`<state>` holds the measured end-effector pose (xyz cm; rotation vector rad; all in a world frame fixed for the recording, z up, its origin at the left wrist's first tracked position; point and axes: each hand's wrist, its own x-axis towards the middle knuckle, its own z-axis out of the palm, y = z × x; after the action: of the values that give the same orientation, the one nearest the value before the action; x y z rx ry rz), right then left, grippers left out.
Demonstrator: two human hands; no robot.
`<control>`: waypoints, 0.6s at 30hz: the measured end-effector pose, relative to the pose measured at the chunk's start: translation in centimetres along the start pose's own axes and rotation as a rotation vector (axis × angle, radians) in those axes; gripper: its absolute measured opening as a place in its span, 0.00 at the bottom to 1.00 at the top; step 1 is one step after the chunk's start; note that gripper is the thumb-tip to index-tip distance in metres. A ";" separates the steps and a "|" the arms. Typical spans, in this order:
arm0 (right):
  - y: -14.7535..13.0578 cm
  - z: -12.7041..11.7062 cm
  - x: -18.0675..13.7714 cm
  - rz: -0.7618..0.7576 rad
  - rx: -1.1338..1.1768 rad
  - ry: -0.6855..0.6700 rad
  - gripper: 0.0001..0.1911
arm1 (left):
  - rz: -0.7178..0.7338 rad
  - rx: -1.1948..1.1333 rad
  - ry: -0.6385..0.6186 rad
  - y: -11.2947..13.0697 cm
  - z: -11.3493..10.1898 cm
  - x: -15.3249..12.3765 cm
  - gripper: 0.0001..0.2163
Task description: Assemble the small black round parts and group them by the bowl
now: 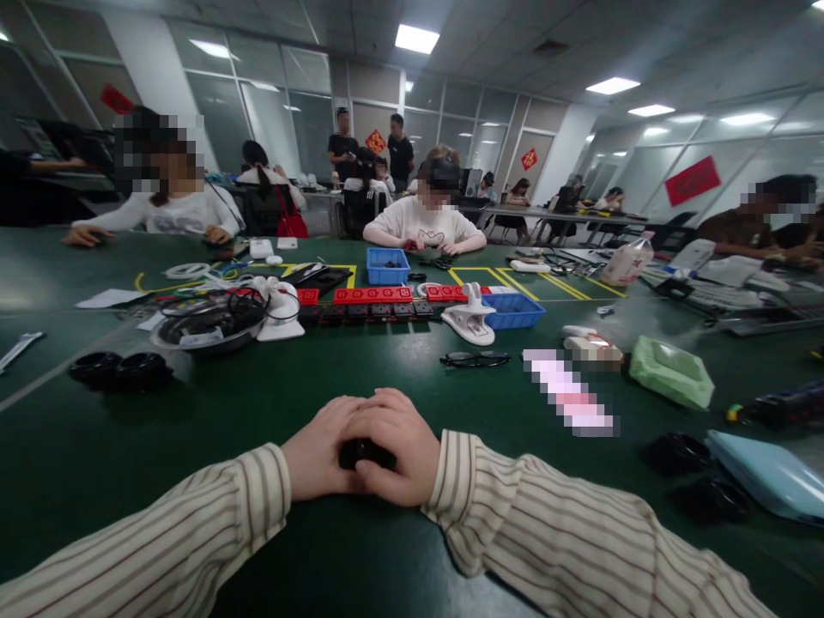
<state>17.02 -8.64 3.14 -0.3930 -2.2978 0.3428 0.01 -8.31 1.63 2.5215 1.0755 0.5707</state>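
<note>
Plainly, the small black object (366,452) sat low on the green tabletop (257,412), almost swallowed by the person's two hands. The left hand (317,453) cupped it from its left and the right hand (400,445) from its right, with the right fingers laid over the left ones just beyond it. Both grips were clenched around the object, so only a dark sliver showed between the thumbs; what it was I could not tell. Striped sleeves ran back from the object toward the camera on either side. Judged from that hold, doing it well would call for keeping the object pressed onto the tabletop rather than lifted. The wrists should rest, with the pressure even from both sides so it could not squirt out, and the thumbs kept off whatever face needed to be seen. Beyond the object and a little to its right lay a pair of dark spectacles (475,359). Farther beyond stood a white clamp-like stand (471,319) and a blue bin (513,311), and beyond the object to the left ran a row of red power strips (373,295). Well to the object's left sat two black round cups (119,369). Well to its right were a pale green tray (671,371) and a light blue pouch (766,472). Far beyond the object, a co-worker in a white shirt (425,225) sat with both hands on the tabletop.
</note>
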 end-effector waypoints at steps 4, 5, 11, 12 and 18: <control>0.3 0.5 0.1 0.147 -0.061 0.095 0.25 | -0.081 0.063 0.048 0.4 0.2 -0.3 0.35; 0.3 0.7 0.1 0.189 -0.083 0.106 0.28 | -0.102 0.091 0.071 0.7 0.3 -0.3 0.36; -0.2 1.3 0.1 0.371 -0.235 0.040 0.23 | -0.208 0.145 0.090 2.0 1.0 -0.5 0.26; -0.3 1.3 0.2 0.390 -0.251 0.028 0.21 | -0.211 0.133 0.083 1.9 1.0 -0.4 0.24; -0.8 0.9 0.3 0.326 -0.159 0.031 0.08 | -0.130 -0.003 0.035 0.7 0.4 0.1 0.18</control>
<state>16.05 -9.35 2.97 -0.8525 -2.2360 0.3119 0.72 -8.73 1.65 2.4255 1.2396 0.5808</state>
